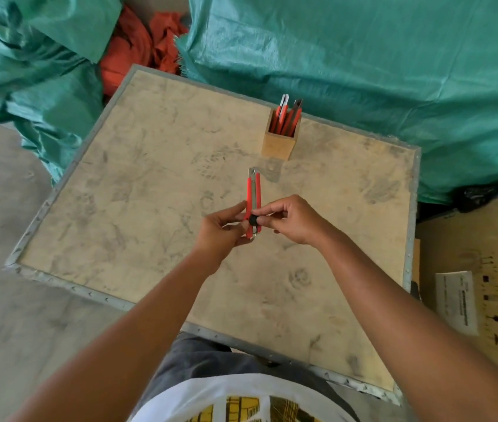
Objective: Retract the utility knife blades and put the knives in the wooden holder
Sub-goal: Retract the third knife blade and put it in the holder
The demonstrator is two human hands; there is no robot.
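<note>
— Item one: what do we hold?

— One red utility knife point(253, 202), held above the worktop point(150, 184), nose pointing away from us towards the wooden holder point(279, 141). Our left hand point(226, 225) is clamped round the lower part of the handle from the left side. The fingertips of our right hand point(295, 219) are pinched together on the black slider knob point(253, 220), which sits low on the handle, near the tail end.

— Item two: blade?

— Only the metal nose shows at the far tip; we cannot tell for certain whether any edge still stands out. With the knob so near the tail, we judge the blade to be all but drawn in.

— Item three: the holder?

— Upright near the far edge of the worktop, well apart from our hands. Several red knives point(285, 118) already stand in it, tilted to the right. There looks to be free room on its left side.

— How do we do this step well?

— Keep the left hand steady and clear of the nose. Draw the knob fully back until it stops, then check the tip before we let go of the slider. Afterwards, carry the knife over and lower it tail first into the free side, so that it does not knock the others or tip the holder.
</note>
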